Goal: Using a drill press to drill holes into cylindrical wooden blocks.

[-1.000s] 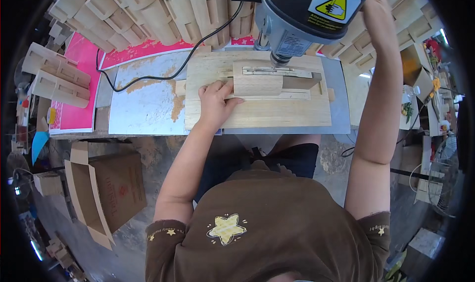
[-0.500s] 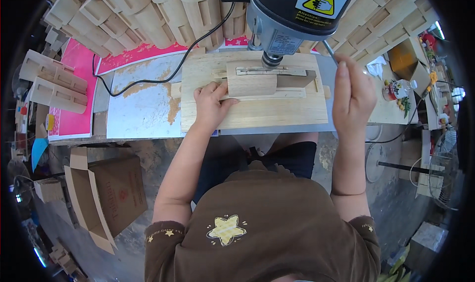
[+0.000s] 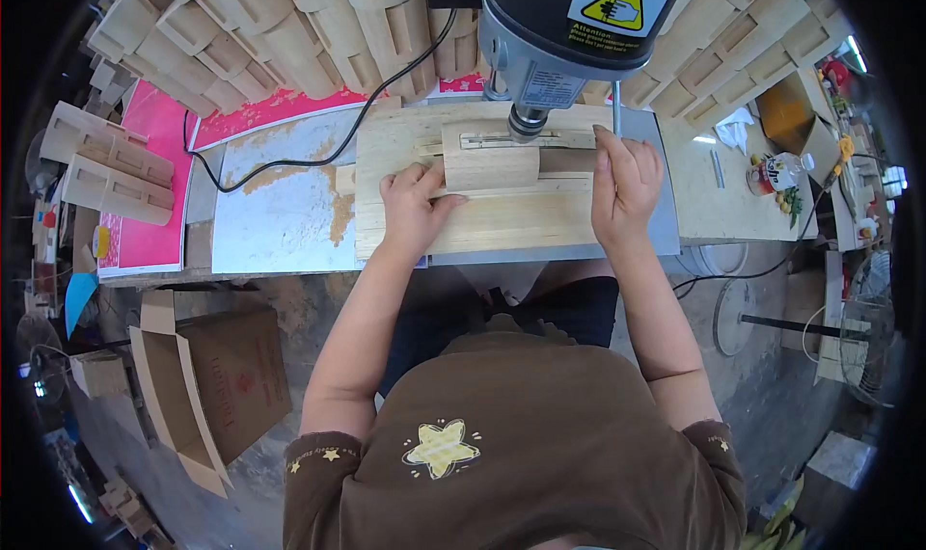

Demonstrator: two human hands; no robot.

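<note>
A curved pale wooden block [image 3: 492,169] with a slot lies in a wooden jig [image 3: 521,219] on the bench. My left hand [image 3: 413,203] is at the block's left end, fingers curled against it and thumb along its front edge. Above the block, the drill press [image 3: 569,34] has its chuck [image 3: 527,123] close over the slotted strip; the tip is hidden. My right hand [image 3: 627,186] is closed round the lower end of the metal feed lever [image 3: 617,104], above the jig's right end. The fingers partly hide the lever.
Stacked slotted wooden pieces [image 3: 386,29] line the back. Two more stand on the pink sheet [image 3: 145,246] at left. A black cable [image 3: 318,160] crosses the bench. At right are a plastic jar [image 3: 772,176] and a thin rod [image 3: 717,168]. An open cardboard box [image 3: 236,386] sits on the floor.
My right hand has swung left and down with the lever, from beyond the jig's right edge to over it. The chuck sits slightly lower. My left hand has stayed in place.
</note>
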